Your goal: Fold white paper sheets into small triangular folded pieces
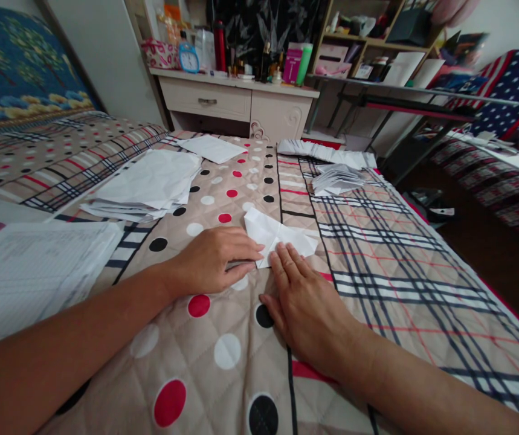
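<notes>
A folded sheet of white paper lies on the quilted bedspread in front of me, with slanted fold lines and pointed corners. My left hand comes in from the left, its fingertips and thumb pinching the paper's near left corner. Stretched flat, the fingers of my right hand press on the paper's near edge, the thumb apart on the cloth. Both hands cover part of the near side of the sheet.
Stacked white paper and a single sheet lie to the left, beyond printed pages. Folded paper pieces and a long row of them rest at the far right. A dresser stands behind the bed.
</notes>
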The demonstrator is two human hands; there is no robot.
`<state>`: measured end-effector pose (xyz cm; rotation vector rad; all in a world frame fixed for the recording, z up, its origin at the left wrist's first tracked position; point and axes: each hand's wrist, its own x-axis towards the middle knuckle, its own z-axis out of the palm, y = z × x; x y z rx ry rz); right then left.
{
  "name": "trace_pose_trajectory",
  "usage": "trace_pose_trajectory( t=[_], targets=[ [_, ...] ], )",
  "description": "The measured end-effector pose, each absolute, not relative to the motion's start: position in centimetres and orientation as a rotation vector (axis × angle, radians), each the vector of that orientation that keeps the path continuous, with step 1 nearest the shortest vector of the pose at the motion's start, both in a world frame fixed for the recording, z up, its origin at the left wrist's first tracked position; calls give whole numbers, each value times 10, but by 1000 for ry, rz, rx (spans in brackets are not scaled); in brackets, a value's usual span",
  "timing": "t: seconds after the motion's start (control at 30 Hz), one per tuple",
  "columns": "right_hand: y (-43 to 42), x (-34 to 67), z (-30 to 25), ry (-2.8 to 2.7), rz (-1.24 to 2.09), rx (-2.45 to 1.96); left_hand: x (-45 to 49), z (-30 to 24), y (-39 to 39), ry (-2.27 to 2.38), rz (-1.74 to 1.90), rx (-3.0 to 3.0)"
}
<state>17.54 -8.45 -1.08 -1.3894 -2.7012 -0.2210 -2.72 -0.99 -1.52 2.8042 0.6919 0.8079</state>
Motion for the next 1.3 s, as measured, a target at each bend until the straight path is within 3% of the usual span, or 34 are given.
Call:
trace_pose_trajectory(
  t=[0.37, 0.63, 1.0, 1.1, 1.3],
  targets=[
    [-69, 189, -2, -2551, -121, -1285, -28, -22, 0, 871, 643, 2795],
    [-27, 213, -15, -2102, 10, -1578, -26, -22, 2, 805, 690, 2789],
    [-2, 214, -18, -1980, 460, -1373, -19, -17, 4, 889, 767, 2749],
    [16, 214, -14, -2102, 424, -1300, -10, -4, 15, 904, 608, 2699],
    [12, 200, -10, -2051, 188, -1670, -1, 8, 49, 940, 457, 2694]
  ],
)
